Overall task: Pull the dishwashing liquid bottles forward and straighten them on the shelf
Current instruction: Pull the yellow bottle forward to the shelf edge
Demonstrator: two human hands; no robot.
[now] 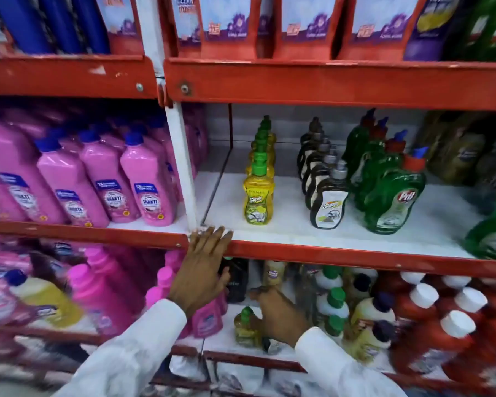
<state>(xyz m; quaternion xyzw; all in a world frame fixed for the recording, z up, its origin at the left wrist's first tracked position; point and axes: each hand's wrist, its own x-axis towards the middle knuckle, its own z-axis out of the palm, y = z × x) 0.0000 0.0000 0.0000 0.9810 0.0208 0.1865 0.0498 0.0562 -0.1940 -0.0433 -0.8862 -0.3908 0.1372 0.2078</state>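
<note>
On the white middle shelf (292, 227) stand three rows of dishwashing liquid: yellow bottles with green caps (258, 196), dark bottles with grey caps (327, 202) and green bottles with red caps (390, 202). Each row runs back into the shelf, set back from the red front edge. My left hand (204, 273) is flat and open, fingertips resting on that front edge, left of the yellow row. My right hand (278, 313) reaches into the lower shelf, beside a small yellow bottle (245, 328); whether it grips anything there is unclear.
Pink bottles (143, 184) fill the middle shelf's left bay behind a white upright (181, 164). Red and purple pouches (307, 21) hang on the shelf above. The lower shelf holds red bottles with white caps (441, 319), pink bottles and mixed ones. More green bottles (493, 233) sit at far right.
</note>
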